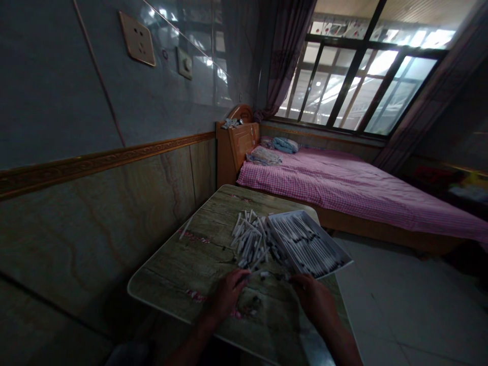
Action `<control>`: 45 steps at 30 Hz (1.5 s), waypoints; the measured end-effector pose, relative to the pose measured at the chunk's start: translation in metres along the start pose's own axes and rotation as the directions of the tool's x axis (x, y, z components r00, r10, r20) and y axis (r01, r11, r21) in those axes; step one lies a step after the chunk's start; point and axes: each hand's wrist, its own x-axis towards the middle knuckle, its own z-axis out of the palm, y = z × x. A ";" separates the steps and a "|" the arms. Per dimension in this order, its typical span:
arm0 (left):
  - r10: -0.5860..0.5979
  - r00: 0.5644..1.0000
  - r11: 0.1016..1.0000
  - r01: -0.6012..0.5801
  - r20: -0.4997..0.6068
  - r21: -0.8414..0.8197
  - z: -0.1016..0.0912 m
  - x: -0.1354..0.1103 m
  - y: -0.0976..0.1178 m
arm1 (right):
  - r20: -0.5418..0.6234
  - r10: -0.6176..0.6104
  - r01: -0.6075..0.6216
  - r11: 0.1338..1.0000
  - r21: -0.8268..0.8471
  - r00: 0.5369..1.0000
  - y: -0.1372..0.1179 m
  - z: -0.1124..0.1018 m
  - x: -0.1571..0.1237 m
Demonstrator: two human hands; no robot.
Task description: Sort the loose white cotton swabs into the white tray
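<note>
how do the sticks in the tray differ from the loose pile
The sticks in the tray lie roughly parallel, side by side, while the loose pile lies crisscrossed. The sticks in the tray sit within a rim; the loose pile rests directly on the wood-look table. Both are thin and pale.

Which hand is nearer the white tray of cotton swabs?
Right hand: it is just below the near edge of the white tray. The left hand is farther off, to the tray's left, below the loose swabs.
</note>
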 end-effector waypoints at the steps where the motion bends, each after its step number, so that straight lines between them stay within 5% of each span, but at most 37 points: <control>1: 0.006 1.000 1.000 -0.006 -0.001 0.006 0.000 0.000 -0.001 | -0.002 -0.001 0.001 1.000 -0.007 1.000 0.000 0.000 0.000; 7: 0.026 1.000 0.999 -0.026 0.002 0.018 0.000 0.000 -0.005 | 0.004 -0.003 0.003 0.999 -0.044 1.000 -0.003 -0.006 -0.001; 15: 0.043 0.992 0.963 -0.073 0.118 0.259 -0.003 -0.002 -0.001 | 0.023 -0.053 0.056 0.989 -0.140 0.998 -0.012 -0.016 -0.004; 29: 0.167 0.979 0.931 -0.196 0.117 0.308 -0.001 -0.009 0.003 | -0.024 -0.360 0.321 0.857 -0.403 0.933 -0.047 -0.050 0.020; 32: 0.170 0.978 0.945 -0.196 0.119 0.263 0.000 -0.010 0.002 | -0.008 -0.376 0.359 0.891 -0.278 0.927 -0.052 -0.039 0.020; 35: 0.122 0.992 0.980 -0.126 0.040 0.154 0.000 -0.006 -0.005 | -0.089 -0.363 0.370 0.924 0.092 0.928 -0.050 -0.021 0.022; 39: 0.013 0.984 0.999 -0.019 -0.179 -0.035 -0.001 0.002 -0.015 | -0.272 -0.102 0.234 0.824 0.516 0.957 -0.042 0.008 0.029; 45: -0.033 0.977 0.987 -0.001 -0.211 -0.159 0.001 0.004 -0.013 | -0.032 -0.125 0.129 0.955 0.266 0.992 -0.051 0.061 0.027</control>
